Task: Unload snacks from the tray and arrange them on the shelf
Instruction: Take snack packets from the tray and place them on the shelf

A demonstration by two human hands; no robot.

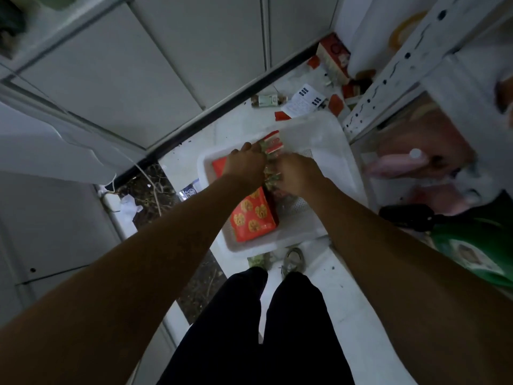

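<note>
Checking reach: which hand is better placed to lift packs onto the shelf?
Probably the right hand: it is on the packs in the tray, nearer the shelf; the left hand lies farther off.

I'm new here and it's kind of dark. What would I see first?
In the middle, the left hand and right hand hold a row of small packs in a white tray on the floor. A red box with cookie pictures lies at the tray's near end. Beyond the tray, scraps litter the floor.
</note>
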